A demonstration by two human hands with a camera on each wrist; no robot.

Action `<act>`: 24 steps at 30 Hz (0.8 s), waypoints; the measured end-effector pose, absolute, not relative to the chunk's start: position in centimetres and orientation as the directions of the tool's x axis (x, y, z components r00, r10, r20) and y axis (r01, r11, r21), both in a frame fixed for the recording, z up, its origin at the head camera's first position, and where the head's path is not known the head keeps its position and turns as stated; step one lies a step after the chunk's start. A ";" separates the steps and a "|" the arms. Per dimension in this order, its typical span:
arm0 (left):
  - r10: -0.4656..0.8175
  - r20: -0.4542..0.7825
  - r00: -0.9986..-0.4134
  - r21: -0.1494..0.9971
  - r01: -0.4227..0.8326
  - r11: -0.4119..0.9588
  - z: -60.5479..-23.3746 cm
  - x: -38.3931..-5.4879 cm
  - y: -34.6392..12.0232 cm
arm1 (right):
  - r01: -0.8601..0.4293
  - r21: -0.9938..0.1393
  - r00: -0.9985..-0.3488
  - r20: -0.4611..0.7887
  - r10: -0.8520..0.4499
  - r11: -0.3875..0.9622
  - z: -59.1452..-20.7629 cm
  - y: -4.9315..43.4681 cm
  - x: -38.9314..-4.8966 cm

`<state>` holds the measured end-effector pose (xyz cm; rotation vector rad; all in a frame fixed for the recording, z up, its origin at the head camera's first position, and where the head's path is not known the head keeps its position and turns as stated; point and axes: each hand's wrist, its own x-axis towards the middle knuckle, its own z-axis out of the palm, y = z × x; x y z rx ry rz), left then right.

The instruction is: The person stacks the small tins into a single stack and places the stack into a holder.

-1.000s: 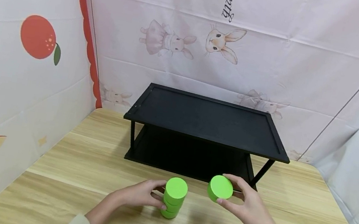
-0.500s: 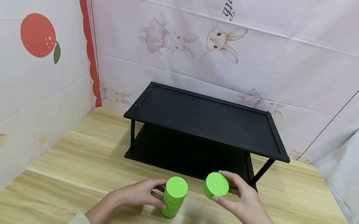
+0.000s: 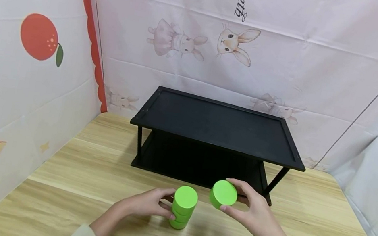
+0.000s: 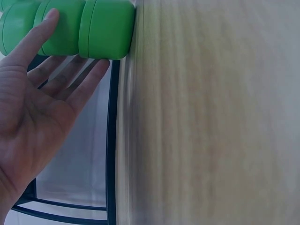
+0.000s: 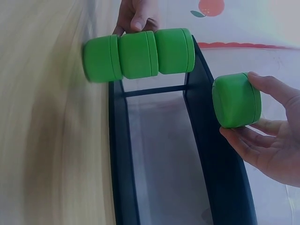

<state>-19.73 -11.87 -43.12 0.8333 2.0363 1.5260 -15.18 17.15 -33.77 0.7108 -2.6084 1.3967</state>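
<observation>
Three small round green lidded jars (image 3: 184, 203) stand stacked on the wooden table, fully visible in the right wrist view. My left hand (image 3: 148, 203) holds the stack from its left side, the thumb on the middle jar (image 4: 58, 35) and the fingers against the lower ones. To the right of the stack and above the table, my right hand (image 3: 255, 215) pinches a fourth, matching green jar (image 3: 223, 193) between thumb and fingers. This jar is slightly tilted and apart from the stack. In the right wrist view, the held jar (image 5: 236, 100) has a seam under its lid.
Behind both hands stands a black two-tier rack (image 3: 221, 125), its front right post close to my right hand. The light wooden table (image 3: 83, 184) reaches out on both sides. Patterned cloth (image 3: 197, 13) hangs at the back and sides.
My right hand has carried its jar a little to the left, closer to the stack. The left hand and the stack have stayed in place.
</observation>
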 end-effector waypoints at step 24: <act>0.710 0.009 -0.704 0.954 0.219 0.205 -43.3 -19.8 -12.0 | -0.465 -0.755 -0.870 0.292 -0.397 0.462 -33.1 15.8 -15.2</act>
